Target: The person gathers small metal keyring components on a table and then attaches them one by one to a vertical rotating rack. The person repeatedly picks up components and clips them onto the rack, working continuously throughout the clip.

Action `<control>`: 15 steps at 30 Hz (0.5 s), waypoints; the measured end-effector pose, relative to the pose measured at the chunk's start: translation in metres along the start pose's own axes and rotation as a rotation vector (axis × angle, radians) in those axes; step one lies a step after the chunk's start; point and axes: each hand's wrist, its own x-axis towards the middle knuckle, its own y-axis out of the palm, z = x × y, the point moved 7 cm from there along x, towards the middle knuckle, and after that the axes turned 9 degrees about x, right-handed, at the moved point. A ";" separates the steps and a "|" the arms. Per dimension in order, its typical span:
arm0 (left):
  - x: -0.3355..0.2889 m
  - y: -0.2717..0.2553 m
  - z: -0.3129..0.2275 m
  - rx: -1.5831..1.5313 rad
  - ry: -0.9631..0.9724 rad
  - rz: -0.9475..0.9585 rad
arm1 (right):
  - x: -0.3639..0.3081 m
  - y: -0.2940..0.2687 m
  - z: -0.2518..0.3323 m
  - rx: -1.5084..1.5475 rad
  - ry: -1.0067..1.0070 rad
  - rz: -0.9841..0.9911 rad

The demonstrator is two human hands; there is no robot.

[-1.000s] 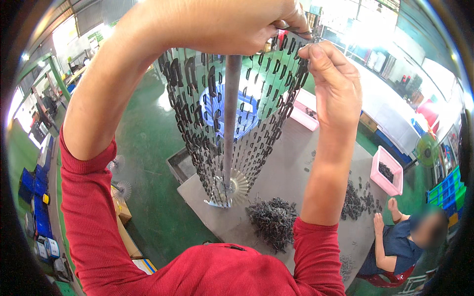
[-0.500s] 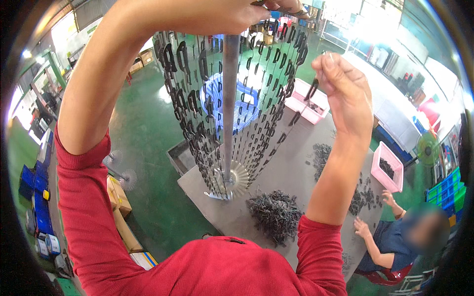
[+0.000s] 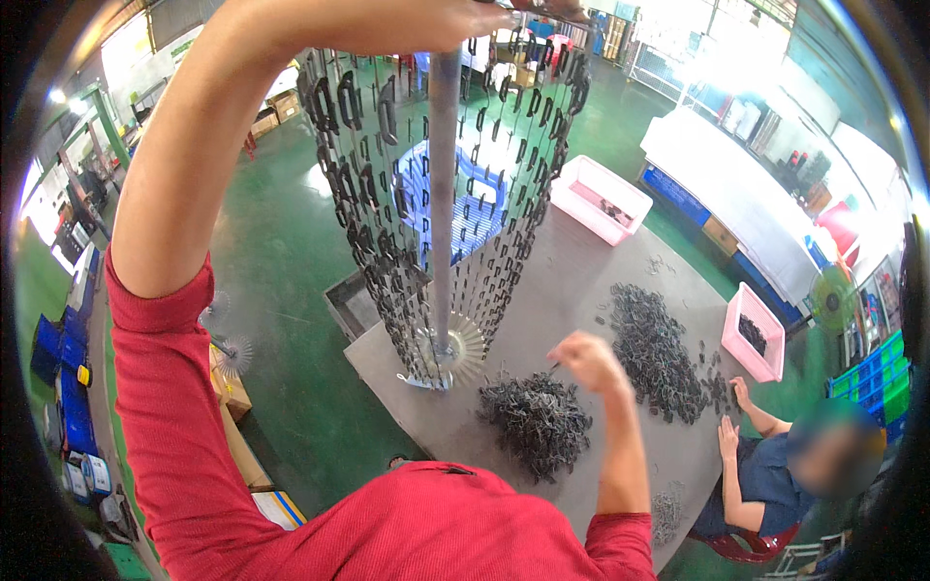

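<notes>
A tall rack with a grey metal pole (image 3: 444, 194) stands before me, ringed by strands of small black loop-shaped pieces (image 3: 339, 184). At its foot is a pale toothed disc (image 3: 463, 351). My left hand (image 3: 426, 24) is raised at the top of the rack; its fingers are largely cut off by the upper edge. Just above a heap of black pieces (image 3: 535, 426) on the grey table (image 3: 465, 426), my right hand (image 3: 593, 363) has its fingers pinched together. A tiny dark bit shows at its fingertips, too small to make out.
More black pieces (image 3: 654, 353) lie spread on the right. Two pink trays (image 3: 630, 232) stand along the table's far and right sides. A co-worker (image 3: 760, 484) sits at the right edge, hands on the table. A blue basket (image 3: 412, 203) is behind the rack.
My right hand has come down from beside the upper rack to the heap, leaving the strand it was near. The rack's strands have swung slightly left. My left hand stays at the top.
</notes>
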 end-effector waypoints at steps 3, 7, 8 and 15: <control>0.004 0.002 -0.008 0.085 0.082 -0.083 | -0.029 0.110 -0.144 -0.567 0.476 0.318; -0.012 -0.009 -0.015 0.174 0.042 -0.099 | -0.052 0.205 -0.218 -0.567 0.543 0.326; -0.012 -0.011 -0.006 0.154 0.032 -0.068 | -0.047 0.210 -0.216 -0.603 0.504 0.352; 0.001 -0.001 -0.010 0.105 -0.014 -0.057 | -0.055 0.191 -0.226 -0.537 0.626 0.131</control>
